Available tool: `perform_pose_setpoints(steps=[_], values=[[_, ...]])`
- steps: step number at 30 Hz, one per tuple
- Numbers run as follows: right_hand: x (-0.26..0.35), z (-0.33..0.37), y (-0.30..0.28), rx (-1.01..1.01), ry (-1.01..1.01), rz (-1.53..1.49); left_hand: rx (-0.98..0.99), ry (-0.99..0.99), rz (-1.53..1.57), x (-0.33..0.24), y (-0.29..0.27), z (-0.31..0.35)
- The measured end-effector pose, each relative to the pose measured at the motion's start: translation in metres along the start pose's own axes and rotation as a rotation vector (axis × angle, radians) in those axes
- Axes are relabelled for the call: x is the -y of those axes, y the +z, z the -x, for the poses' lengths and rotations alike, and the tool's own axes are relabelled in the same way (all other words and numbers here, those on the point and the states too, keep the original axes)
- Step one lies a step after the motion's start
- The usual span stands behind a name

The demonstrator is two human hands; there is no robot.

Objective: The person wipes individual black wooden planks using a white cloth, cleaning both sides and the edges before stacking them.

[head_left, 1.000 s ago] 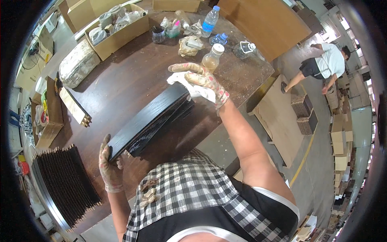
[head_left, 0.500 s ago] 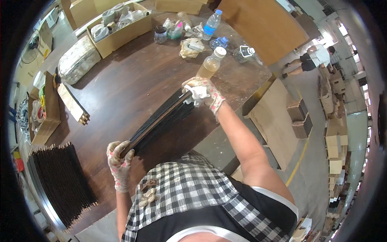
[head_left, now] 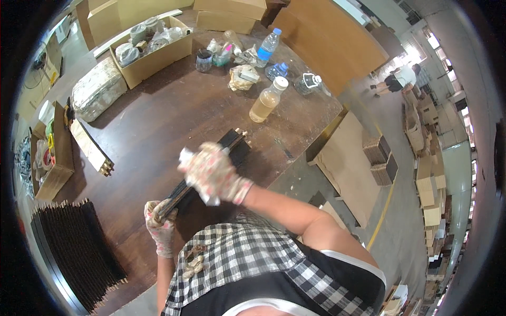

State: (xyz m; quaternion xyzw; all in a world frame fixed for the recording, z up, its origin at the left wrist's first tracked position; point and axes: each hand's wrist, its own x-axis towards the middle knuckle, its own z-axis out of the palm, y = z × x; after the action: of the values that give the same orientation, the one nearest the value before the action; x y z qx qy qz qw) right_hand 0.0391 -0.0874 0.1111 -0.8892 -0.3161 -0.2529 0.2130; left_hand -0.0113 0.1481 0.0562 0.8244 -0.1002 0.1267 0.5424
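My left hand [head_left: 160, 218], in a stained patterned glove, is closed round the near end of a long black wooden strip [head_left: 230, 140]. The strip lies slantwise over the table, with pale wood-coloured ends showing at its far end; it may be more than one piece. My right hand [head_left: 213, 173], gloved alike and slightly blurred, is closed on a crumpled white cloth [head_left: 185, 158]. That cloth lies over the middle of the strip and hides part of it. Beyond the strip's far end stands a bottle of yellowish liquid [head_left: 265, 102] with a white cap.
A stack of black strips [head_left: 76, 253] lies at the near left of the brown table [head_left: 142, 137]. Along the back are a carton of bags and jars [head_left: 158, 60], a wrapped block [head_left: 99, 90] and a blue-labelled water bottle [head_left: 268, 48]. A person [head_left: 403, 78] is far right.
My right hand has moved with the white cloth from the strip's far end toward me and left, to its middle. My left hand keeps its grip on the near end.
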Motion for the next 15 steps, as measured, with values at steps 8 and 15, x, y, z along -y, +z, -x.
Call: perform_pose_setpoints(steps=[8,15], values=[[0.071,-0.039,0.028,0.515,0.115,0.230,0.092,0.141,-0.108,0.033,-0.007,0.015],[0.021,-0.026,0.019,0.227,0.121,0.106,-0.025,0.023,-0.028,-0.008,0.000,0.002]])
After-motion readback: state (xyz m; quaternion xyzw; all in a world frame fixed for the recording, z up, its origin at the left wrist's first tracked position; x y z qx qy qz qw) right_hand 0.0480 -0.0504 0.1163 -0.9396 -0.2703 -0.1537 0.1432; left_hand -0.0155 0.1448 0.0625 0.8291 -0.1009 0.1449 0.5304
